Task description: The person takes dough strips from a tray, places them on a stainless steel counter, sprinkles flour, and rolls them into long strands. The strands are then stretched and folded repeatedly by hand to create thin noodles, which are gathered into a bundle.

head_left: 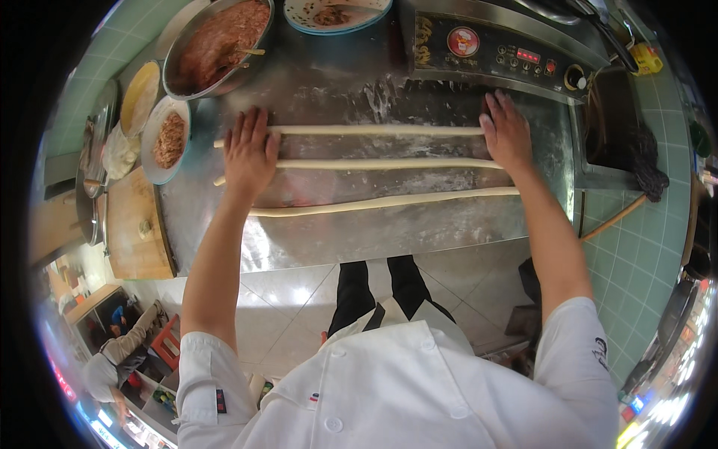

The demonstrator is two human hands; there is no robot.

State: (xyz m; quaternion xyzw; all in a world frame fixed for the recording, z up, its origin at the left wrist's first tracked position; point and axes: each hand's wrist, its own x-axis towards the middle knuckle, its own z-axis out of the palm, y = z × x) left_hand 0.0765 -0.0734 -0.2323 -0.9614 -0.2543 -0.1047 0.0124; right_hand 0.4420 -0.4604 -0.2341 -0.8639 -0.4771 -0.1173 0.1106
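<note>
Three long, thin dough ropes lie roughly side by side across a floured metal worktop [392, 221]. My left hand [251, 147] rests flat, palm down, over the left part of the far dough rope [381, 130], its wrist side above the middle rope [392, 164]. My right hand [507, 132] lies palm down at the right ends of these two ropes, hiding them. The near dough rope [387, 202] runs beneath both forearms, slightly slanted. Short rope ends stick out left of my left hand. Fingers of both hands are extended; neither is seen gripping anything.
A metal bowl of minced meat [224, 39], a plate of filling [169, 140] and a wooden board [137, 224] are at the left. Stacked plates [336, 17] stand at the back, beside a cooker's control panel [493, 53]. Another person [115, 362] is at the lower left.
</note>
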